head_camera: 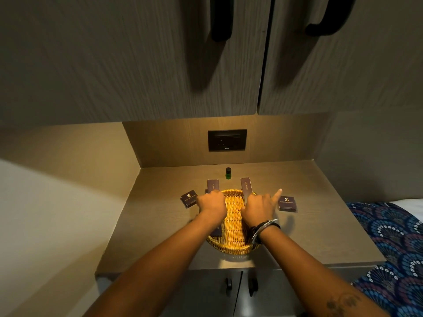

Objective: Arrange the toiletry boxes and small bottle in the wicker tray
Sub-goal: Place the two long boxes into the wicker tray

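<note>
An oval wicker tray (233,227) sits mid-counter. My left hand (211,202) is curled over a long dark box (213,186) at the tray's far left rim. My right hand (258,207) grips a second long dark box (246,187) at the far right rim, with one finger stretched out to the right. A dark box end (217,231) shows inside the tray under my left wrist; I cannot tell whether it is a separate box. Small square boxes lie on the counter left (188,199) and right (288,203) of the tray. A small green bottle (228,173) stands behind it.
The brown counter (320,225) ends at a back wall with a dark socket plate (227,140). Cabinet doors with black handles hang overhead. A patterned blue bedspread (393,243) lies to the right. Cupboard doors sit below the counter's front edge.
</note>
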Action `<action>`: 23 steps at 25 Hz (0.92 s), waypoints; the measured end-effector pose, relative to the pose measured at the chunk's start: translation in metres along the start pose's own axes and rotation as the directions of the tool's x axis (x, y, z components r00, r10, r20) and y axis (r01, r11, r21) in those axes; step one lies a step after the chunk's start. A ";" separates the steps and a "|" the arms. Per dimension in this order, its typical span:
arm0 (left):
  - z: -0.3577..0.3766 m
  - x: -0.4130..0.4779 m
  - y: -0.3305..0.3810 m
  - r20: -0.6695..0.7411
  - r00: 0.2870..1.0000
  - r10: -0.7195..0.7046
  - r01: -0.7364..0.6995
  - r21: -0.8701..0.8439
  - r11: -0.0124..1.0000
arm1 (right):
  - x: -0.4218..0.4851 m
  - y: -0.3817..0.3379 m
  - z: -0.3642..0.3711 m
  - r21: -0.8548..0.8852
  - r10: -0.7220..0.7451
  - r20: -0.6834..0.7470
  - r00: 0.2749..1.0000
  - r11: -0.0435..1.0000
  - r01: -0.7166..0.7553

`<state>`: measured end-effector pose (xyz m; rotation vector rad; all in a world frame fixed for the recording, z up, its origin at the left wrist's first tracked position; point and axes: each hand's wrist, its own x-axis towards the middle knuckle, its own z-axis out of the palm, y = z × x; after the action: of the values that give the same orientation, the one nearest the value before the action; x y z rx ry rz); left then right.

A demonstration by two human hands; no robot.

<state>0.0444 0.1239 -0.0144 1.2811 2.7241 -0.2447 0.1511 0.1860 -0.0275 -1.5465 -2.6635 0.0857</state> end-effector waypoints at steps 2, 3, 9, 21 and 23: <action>0.001 -0.002 0.001 -0.001 1.000 0.017 -0.017 -0.008 1.000 | -0.001 0.001 -0.001 -0.034 -0.028 0.004 1.000 0.999 0.028; 0.002 -0.003 0.002 0.000 1.000 0.026 -0.026 -0.011 1.000 | -0.001 0.002 -0.002 -0.043 -0.039 0.006 0.999 0.998 0.039; 0.002 -0.007 0.003 0.015 0.999 0.031 -0.030 -0.026 0.999 | -0.003 0.006 0.000 -0.030 -0.082 -0.020 0.996 0.996 0.081; -0.005 -0.016 0.010 -0.059 0.998 -0.003 0.007 0.069 0.998 | -0.001 0.010 0.005 -0.055 -0.104 -0.093 0.990 0.994 0.099; -0.012 -0.012 0.005 -0.131 0.991 0.003 -0.002 0.006 1.000 | 0.004 0.015 0.000 0.006 -0.081 -0.146 0.986 0.997 0.083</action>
<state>0.0555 0.1206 -0.0015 1.3480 2.8317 -0.1738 0.1623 0.1968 -0.0287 -1.3805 -2.6028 -0.0150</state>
